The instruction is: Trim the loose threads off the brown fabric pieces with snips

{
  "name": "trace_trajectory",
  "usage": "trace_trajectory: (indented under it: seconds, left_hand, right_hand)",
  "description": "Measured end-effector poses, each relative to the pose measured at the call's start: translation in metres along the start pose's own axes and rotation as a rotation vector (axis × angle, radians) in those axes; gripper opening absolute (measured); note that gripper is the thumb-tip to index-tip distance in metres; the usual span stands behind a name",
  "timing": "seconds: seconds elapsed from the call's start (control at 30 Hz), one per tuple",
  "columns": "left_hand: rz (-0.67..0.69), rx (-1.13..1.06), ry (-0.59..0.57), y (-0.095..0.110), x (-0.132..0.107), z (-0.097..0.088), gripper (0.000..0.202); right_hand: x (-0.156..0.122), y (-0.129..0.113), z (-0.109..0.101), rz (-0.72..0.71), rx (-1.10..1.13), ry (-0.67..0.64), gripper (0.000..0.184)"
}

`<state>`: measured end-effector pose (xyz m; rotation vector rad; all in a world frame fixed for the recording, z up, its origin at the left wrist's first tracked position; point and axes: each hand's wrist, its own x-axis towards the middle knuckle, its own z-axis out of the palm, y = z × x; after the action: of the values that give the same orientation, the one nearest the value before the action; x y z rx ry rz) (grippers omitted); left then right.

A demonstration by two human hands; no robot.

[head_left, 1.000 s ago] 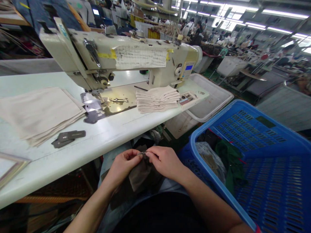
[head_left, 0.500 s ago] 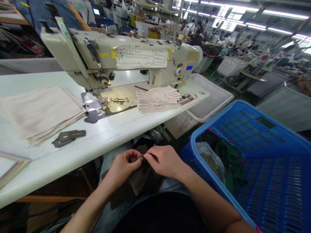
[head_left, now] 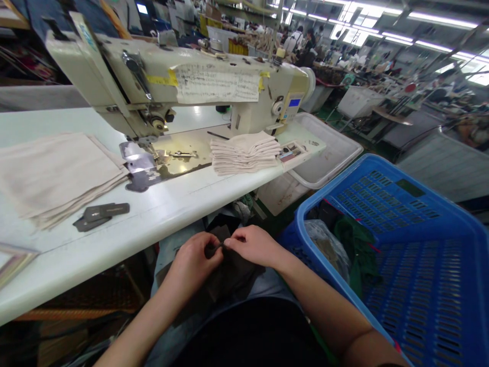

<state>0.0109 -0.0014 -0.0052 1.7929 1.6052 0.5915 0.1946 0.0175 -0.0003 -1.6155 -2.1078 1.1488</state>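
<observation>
White worktable (head_left: 168, 208) | dark-brown cloth (head_left: 232, 271), rumpled | left hand (head_left: 196, 259), right hand (head_left: 254, 245) pinching

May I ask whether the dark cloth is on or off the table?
Off: the dark cloth sits over the lap, pinched by left hand and right hand.

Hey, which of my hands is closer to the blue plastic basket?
Right. Your right hand is left of the blue plastic basket; your left hand is farther left, beyond the right one.
</observation>
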Motion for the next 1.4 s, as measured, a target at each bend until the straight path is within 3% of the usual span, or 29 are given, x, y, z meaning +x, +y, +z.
trace_trajectory:
  seconds: [0.3, 0.6, 0.8, 0.9, 1.0, 1.13, 1.3, 1.4]
  left_hand:
    - [0.087, 0.014, 0.004, -0.003, -0.005, 0.007, 0.012]
    - [0.025, -0.087, 0.037, -0.005, -0.004, 0.006, 0.009]
    - [-0.216, -0.604, 0.034, -0.013, -0.006, 0.01, 0.033]
    - [-0.194, -0.748, 0.115, -0.008, -0.009, 0.013, 0.035]
    - [-0.117, -0.731, 0.154, 0.001, -0.013, 0.013, 0.03]
    - [-0.07, -0.593, 0.17, 0.003, -0.015, 0.01, 0.024]
    - [-0.099, -0.54, 0.149, -0.003, -0.014, 0.005, 0.029]
    - [-0.133, -0.586, 0.11, -0.002, -0.012, 0.003, 0.027]
  right_hand:
    - [0.004, -0.003, 0.0, 0.038, -0.048, -0.027, 0.032]
    - [0.002, 0.002, 0.003, 0.063, 0.044, 0.003, 0.028]
    - [-0.004, 0.004, 0.011, 0.034, 0.445, 0.121, 0.033]
    - [-0.007, -0.003, 0.018, 0.009, 0.589, 0.236, 0.026]
    - [-0.007, -0.01, 0.022, -0.004, 0.644, 0.316, 0.017]
    - [-0.004, -0.012, 0.023, 0.046, 0.685, 0.296, 0.021]
    - [-0.003, -0.008, 0.024, 0.006, 0.699, 0.227, 0.019]
    - [-0.005, -0.005, 0.022, -0.087, 0.583, 0.265, 0.015]
